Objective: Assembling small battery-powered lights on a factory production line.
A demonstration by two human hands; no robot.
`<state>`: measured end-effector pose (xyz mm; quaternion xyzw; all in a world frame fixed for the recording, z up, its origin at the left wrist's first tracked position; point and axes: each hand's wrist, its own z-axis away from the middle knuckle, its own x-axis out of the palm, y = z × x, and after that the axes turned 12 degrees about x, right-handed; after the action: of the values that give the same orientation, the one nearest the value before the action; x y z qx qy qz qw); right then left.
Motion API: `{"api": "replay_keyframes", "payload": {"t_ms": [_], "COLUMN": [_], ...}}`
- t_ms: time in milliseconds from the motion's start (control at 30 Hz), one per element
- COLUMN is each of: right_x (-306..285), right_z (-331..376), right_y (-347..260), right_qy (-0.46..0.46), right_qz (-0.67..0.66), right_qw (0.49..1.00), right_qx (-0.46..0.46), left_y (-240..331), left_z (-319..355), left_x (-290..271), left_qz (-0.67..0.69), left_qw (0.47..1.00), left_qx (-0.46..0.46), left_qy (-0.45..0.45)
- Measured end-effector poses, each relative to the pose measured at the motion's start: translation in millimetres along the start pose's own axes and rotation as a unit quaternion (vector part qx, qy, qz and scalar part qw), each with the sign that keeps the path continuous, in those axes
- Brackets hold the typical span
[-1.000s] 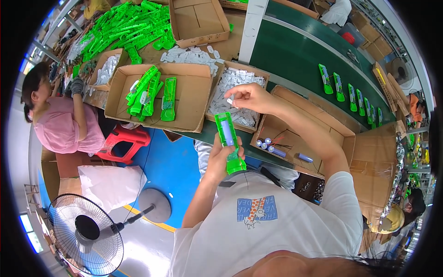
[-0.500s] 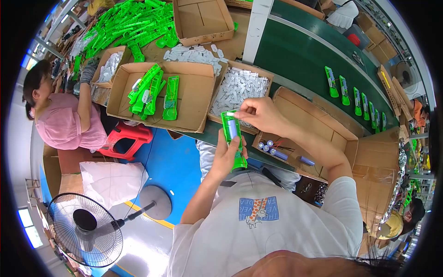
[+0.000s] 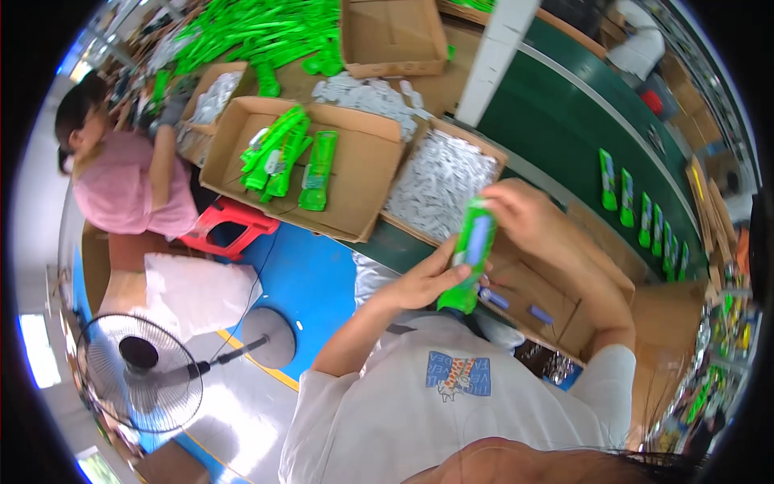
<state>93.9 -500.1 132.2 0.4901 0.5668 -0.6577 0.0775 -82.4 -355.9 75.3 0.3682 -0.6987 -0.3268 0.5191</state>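
A green plastic housing with a purple battery cell in it is held tilted in front of my chest. My left hand is closed around its lower half, the thumb lying across the front. At the upper end, my right hand has its fingers closed on the housing's edge; motion blur hides whether a small white piece is also between them. Below my right forearm, loose purple cells lie in a cardboard box.
A cardboard tray to the left holds several green housings. Beside it stands a box of small white plastic pieces. More housings stand along the green conveyor belt. A co-worker sits at left; a fan stands below.
Both hands have moved right with the green housing, which now leans to the right. My head view has shifted, so the trays and belt sit differently. The right fingers remain at the housing's upper end.
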Motion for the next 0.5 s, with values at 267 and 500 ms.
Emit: {"api": "replay_keyframes", "payload": {"t_ms": [267, 500], "right_x": [-180, -91], "right_z": [-18, -39], "right_y": [391, 115], "right_qy": [0.272, 0.274], "right_qz": [0.309, 0.331], "right_qw": [0.883, 0.899], "right_qx": [0.225, 0.082], "left_y": [67, 78], "left_z": [-16, -33], "left_x": [-163, -69], "left_qz": [-0.884, -0.16], "left_qw": [0.388, 0.942], "left_qx": [0.003, -0.01], "left_qy": [0.259, 0.294]}}
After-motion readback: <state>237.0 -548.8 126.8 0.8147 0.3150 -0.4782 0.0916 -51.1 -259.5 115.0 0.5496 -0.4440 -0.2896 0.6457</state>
